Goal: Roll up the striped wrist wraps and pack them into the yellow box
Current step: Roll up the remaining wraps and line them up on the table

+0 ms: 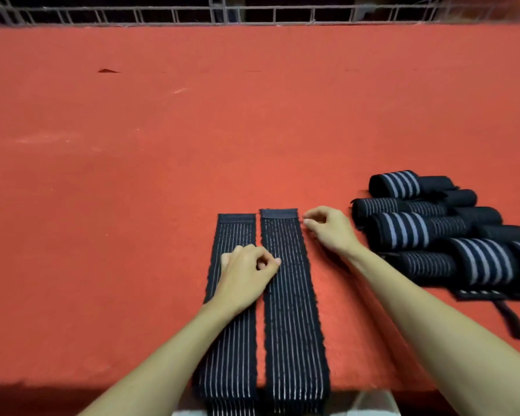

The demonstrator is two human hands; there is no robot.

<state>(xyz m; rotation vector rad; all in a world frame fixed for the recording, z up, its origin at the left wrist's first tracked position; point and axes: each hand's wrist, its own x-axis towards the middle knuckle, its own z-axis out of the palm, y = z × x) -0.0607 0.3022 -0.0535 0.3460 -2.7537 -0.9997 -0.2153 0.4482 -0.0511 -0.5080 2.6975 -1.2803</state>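
Observation:
Two flat black wrist wraps with thin white stripes lie side by side on the red table, running from the near edge away from me. My left hand (246, 271) rests with curled fingers on the left wrap (227, 355), and its thumb tip reaches onto the right wrap (291, 310). Nothing shows in its grip. Just right of the right wrap's far velcro end, my right hand (327, 228) has its fingers curled and its thumb near the fingertips, holding nothing. No yellow box is in view.
A pile of several rolled black wraps (445, 232) with white stripes sits at the right, a loose strap (511, 321) trailing from it toward me. A wire grid fence (252, 13) runs along the table's far edge. Open red surface (132, 175) spreads left and ahead.

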